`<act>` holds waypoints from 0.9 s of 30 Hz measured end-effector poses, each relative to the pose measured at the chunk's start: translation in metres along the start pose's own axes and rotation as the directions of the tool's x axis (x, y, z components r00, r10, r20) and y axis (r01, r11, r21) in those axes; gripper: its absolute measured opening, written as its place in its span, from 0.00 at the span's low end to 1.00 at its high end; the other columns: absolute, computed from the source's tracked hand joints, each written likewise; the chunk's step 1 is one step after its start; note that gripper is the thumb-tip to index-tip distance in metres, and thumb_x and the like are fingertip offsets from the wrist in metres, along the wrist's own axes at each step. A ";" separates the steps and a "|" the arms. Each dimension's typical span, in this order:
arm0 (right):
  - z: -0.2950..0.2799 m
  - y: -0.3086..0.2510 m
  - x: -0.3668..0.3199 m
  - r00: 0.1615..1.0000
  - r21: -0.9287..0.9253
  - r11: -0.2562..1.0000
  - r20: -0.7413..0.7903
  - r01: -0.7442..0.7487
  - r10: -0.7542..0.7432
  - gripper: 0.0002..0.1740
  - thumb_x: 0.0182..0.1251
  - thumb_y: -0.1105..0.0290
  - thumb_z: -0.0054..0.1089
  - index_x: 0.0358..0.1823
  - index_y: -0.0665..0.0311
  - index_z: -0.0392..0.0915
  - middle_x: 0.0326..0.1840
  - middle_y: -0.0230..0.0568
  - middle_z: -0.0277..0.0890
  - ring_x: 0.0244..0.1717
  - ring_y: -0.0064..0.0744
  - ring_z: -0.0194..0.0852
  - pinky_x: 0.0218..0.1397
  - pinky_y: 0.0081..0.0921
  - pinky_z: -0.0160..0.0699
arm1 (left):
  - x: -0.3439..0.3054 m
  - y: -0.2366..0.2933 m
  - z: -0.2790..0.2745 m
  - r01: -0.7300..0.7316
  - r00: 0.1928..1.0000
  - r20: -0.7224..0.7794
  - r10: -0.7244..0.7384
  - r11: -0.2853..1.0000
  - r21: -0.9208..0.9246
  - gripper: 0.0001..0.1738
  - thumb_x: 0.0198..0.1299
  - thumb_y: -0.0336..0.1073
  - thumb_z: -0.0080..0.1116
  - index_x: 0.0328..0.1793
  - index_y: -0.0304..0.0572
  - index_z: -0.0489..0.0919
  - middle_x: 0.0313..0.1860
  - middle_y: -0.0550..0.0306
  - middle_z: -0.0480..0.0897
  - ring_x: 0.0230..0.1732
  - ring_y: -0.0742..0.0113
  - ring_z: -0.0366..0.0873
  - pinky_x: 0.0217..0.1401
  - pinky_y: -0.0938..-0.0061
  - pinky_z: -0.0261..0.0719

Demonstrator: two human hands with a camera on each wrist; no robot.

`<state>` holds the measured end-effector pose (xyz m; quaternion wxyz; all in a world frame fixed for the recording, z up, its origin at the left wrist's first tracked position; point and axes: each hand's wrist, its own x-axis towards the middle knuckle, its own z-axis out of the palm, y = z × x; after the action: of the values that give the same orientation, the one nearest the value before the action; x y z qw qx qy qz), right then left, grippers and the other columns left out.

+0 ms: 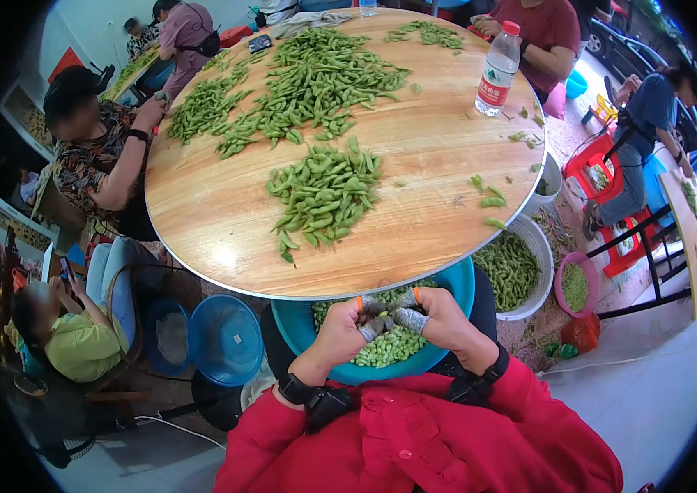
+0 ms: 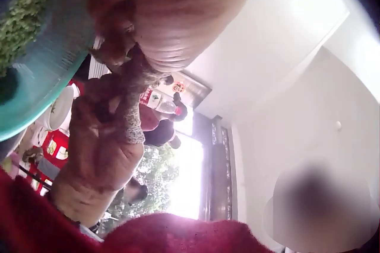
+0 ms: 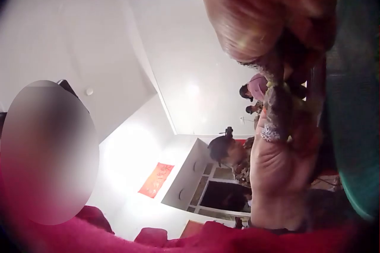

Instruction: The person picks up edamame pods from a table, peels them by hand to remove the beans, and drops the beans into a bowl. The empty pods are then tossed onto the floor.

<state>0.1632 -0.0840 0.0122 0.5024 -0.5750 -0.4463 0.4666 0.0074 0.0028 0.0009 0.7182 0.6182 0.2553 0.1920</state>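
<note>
Above a teal basin (image 1: 289, 329) of shelled green beans (image 1: 389, 348), both hands meet with curled fingers and taped thumbs. The left hand (image 1: 337, 335) and right hand (image 1: 457, 327) pinch a small pod between their fingertips, mostly hidden by the fingers. Up close in the left wrist view, the pod (image 2: 113, 54) looks dark greenish-brown beside the left hand (image 2: 190, 13), with the right hand (image 2: 104, 158) below. The right wrist view has the right hand (image 3: 261, 10) at top and the left hand (image 3: 276, 176) underneath, thumbs close together.
The round wooden table (image 1: 225, 214) edges the basin, carrying a near pod pile (image 1: 325, 193), a larger pile (image 1: 324, 74) and a water bottle (image 1: 498, 70). Blue basins (image 1: 229, 338) stand left; a white basket of pods (image 1: 512, 271) stands right. Other people sit around.
</note>
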 end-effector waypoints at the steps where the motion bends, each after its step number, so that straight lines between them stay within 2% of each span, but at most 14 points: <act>1: 0.000 0.000 0.000 1.000 -0.049 0.999 0.005 0.009 -0.009 0.06 0.55 0.74 0.55 0.30 0.71 0.74 0.17 0.32 0.67 0.22 0.17 0.56 0.23 0.22 0.62 | 0.000 0.000 -0.002 0.039 0.999 0.011 -0.038 0.998 -0.043 0.06 0.53 0.26 0.55 0.39 0.37 0.76 0.24 0.67 0.74 0.22 0.82 0.67 0.24 0.87 0.65; 5: 0.002 -0.008 0.002 0.998 -0.161 0.985 0.007 0.055 -0.054 0.07 0.54 0.73 0.55 0.28 0.71 0.72 0.15 0.36 0.64 0.19 0.18 0.55 0.21 0.23 0.61 | -0.004 0.014 0.003 0.178 0.982 -0.024 -0.189 0.954 -0.240 0.08 0.56 0.25 0.45 0.39 0.39 0.75 0.23 0.65 0.74 0.19 0.81 0.66 0.20 0.88 0.61; 8: 0.005 -0.009 0.004 0.998 -0.172 0.984 -0.008 0.056 -0.059 0.07 0.53 0.73 0.56 0.27 0.72 0.72 0.15 0.40 0.66 0.19 0.21 0.57 0.22 0.24 0.63 | -0.004 0.005 -0.004 0.234 0.968 -0.020 -0.252 0.924 -0.303 0.08 0.57 0.27 0.44 0.38 0.40 0.75 0.24 0.66 0.74 0.21 0.82 0.66 0.22 0.89 0.60; 10: 0.006 -0.008 0.005 0.998 -0.128 0.990 -0.016 0.059 -0.061 0.07 0.53 0.73 0.56 0.28 0.71 0.73 0.16 0.43 0.67 0.20 0.23 0.60 0.24 0.25 0.64 | -0.004 0.004 -0.001 0.252 0.954 -0.085 -0.289 0.920 -0.301 0.11 0.53 0.25 0.42 0.40 0.41 0.75 0.25 0.64 0.74 0.22 0.82 0.66 0.22 0.88 0.60; 12: 0.004 -0.004 0.003 0.994 -0.232 0.968 -0.027 0.099 -0.108 0.07 0.52 0.73 0.56 0.29 0.71 0.73 0.19 0.44 0.69 0.21 0.26 0.64 0.26 0.26 0.66 | -0.002 -0.006 -0.006 0.274 0.948 -0.090 -0.306 0.926 -0.259 0.13 0.52 0.25 0.43 0.42 0.41 0.75 0.26 0.64 0.74 0.23 0.80 0.68 0.24 0.86 0.64; 15: -0.020 -0.007 -0.003 0.988 -0.338 0.936 -0.080 0.096 -0.130 0.08 0.52 0.71 0.57 0.31 0.69 0.75 0.22 0.44 0.72 0.25 0.30 0.69 0.30 0.28 0.68 | -0.007 0.001 0.003 -0.072 0.997 -0.010 0.077 0.965 0.251 0.18 0.49 0.24 0.45 0.48 0.41 0.74 0.27 0.64 0.75 0.25 0.77 0.69 0.27 0.82 0.68; 16: -0.038 -0.019 -0.010 0.983 -0.365 0.929 -0.138 0.061 -0.118 0.08 0.52 0.71 0.56 0.32 0.69 0.76 0.24 0.41 0.74 0.26 0.30 0.70 0.30 0.26 0.68 | -0.011 0.019 0.003 0.117 0.992 -0.011 -0.126 0.879 0.462 0.19 0.49 0.26 0.51 0.50 0.43 0.73 0.30 0.61 0.76 0.28 0.72 0.71 0.32 0.80 0.71; 18: -0.083 -0.010 -0.024 0.927 -0.489 0.872 -0.337 -0.020 -0.168 0.08 0.52 0.73 0.56 0.33 0.68 0.77 0.24 0.42 0.75 0.25 0.31 0.71 0.30 0.26 0.69 | -0.013 0.022 0.000 -0.124 0.992 0.069 0.110 0.659 0.742 0.17 0.48 0.27 0.56 0.48 0.43 0.75 0.33 0.55 0.77 0.29 0.66 0.74 0.34 0.78 0.72; 20: -0.128 0.013 -0.042 0.794 -0.628 0.746 -0.561 -0.224 -0.234 0.10 0.50 0.76 0.55 0.35 0.70 0.75 0.23 0.50 0.73 0.24 0.40 0.71 0.30 0.30 0.68 | -0.010 0.020 -0.007 -0.251 0.953 0.084 0.293 0.600 0.759 0.14 0.49 0.28 0.57 0.45 0.41 0.76 0.32 0.52 0.77 0.30 0.63 0.75 0.34 0.76 0.73; 21: -0.149 0.022 -0.054 0.782 -0.628 0.715 -0.595 -0.306 -0.188 0.10 0.50 0.77 0.54 0.36 0.70 0.73 0.22 0.52 0.71 0.25 0.44 0.70 0.30 0.32 0.67 | -0.007 0.021 -0.010 -0.310 0.921 0.095 0.378 0.564 0.765 0.13 0.49 0.28 0.58 0.43 0.40 0.77 0.32 0.50 0.78 0.30 0.61 0.76 0.34 0.75 0.73; 22: -0.156 0.018 -0.064 0.746 -0.643 0.643 -0.646 -0.417 -0.162 0.09 0.50 0.78 0.53 0.35 0.72 0.71 0.23 0.53 0.71 0.25 0.45 0.70 0.31 0.33 0.67 | -0.002 0.023 -0.013 -0.268 0.918 0.023 0.396 0.578 0.771 0.12 0.49 0.28 0.58 0.42 0.39 0.77 0.32 0.50 0.78 0.31 0.61 0.76 0.35 0.74 0.74; 23: -0.157 0.017 -0.071 0.707 -0.596 0.700 -0.683 -0.392 -0.185 0.09 0.51 0.78 0.52 0.36 0.73 0.72 0.25 0.48 0.73 0.25 0.37 0.71 0.32 0.29 0.68 | 0.003 0.027 -0.017 -0.225 0.911 -0.050 0.410 0.594 0.772 0.10 0.50 0.28 0.57 0.41 0.38 0.77 0.31 0.50 0.78 0.31 0.61 0.77 0.35 0.73 0.74; 26: -0.157 0.035 -0.080 0.680 -0.368 0.898 -0.724 -0.241 -0.114 0.10 0.53 0.78 0.52 0.38 0.73 0.73 0.28 0.41 0.75 0.28 0.26 0.70 0.33 0.23 0.68 | 0.023 0.047 -0.038 -0.176 0.851 -0.171 0.497 0.577 0.798 0.09 0.50 0.28 0.55 0.39 0.35 0.77 0.30 0.49 0.79 0.30 0.58 0.77 0.33 0.72 0.74; 27: -0.154 0.034 -0.080 0.685 -0.419 0.870 -0.715 -0.261 -0.139 0.10 0.53 0.78 0.52 0.38 0.72 0.74 0.28 0.39 0.75 0.28 0.23 0.69 0.33 0.20 0.68 | 0.024 0.055 -0.040 -0.179 0.855 -0.246 0.457 0.705 0.687 0.08 0.52 0.28 0.55 0.39 0.34 0.77 0.29 0.52 0.79 0.28 0.64 0.77 0.31 0.75 0.74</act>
<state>0.3030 -0.1904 -0.0059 0.4580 -0.8343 -0.2935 0.0891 0.0046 0.0572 0.0478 0.3497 0.8078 0.3327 0.3384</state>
